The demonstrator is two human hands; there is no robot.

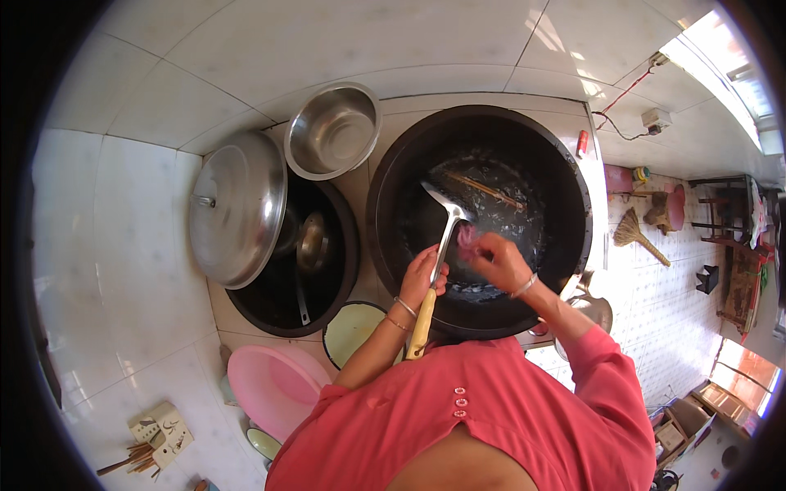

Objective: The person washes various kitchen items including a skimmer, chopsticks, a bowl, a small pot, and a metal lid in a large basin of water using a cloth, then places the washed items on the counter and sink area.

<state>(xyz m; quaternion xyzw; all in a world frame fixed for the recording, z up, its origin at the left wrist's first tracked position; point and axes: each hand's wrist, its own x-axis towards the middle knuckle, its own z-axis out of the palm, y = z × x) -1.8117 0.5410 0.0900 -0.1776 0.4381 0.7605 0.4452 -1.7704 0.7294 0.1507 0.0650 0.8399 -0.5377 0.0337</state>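
Note:
My left hand (424, 274) grips the metal shaft of a wok spatula (453, 213) with a yellow handle that points back toward my body. The spatula's blade is up, over a large black wok (393, 153). In my right hand (500, 264) is a bunched pink-purple cloth (468, 241), held close beside the blade; whether it touches the metal is hard to tell. Shallow water with bubbles covers the wok's bottom. A pair of chopsticks (485, 190) lies in it near the far side.
Left of the wok sit a steel basin (334, 132) and a second black wok (331, 245), partly covered by a domed metal lid (239, 208) and holding a ladle (304, 301). Nearer me are a pale green enamel basin (356, 331) and a pink plastic basin (270, 380). A red lighter (582, 143) lies at right.

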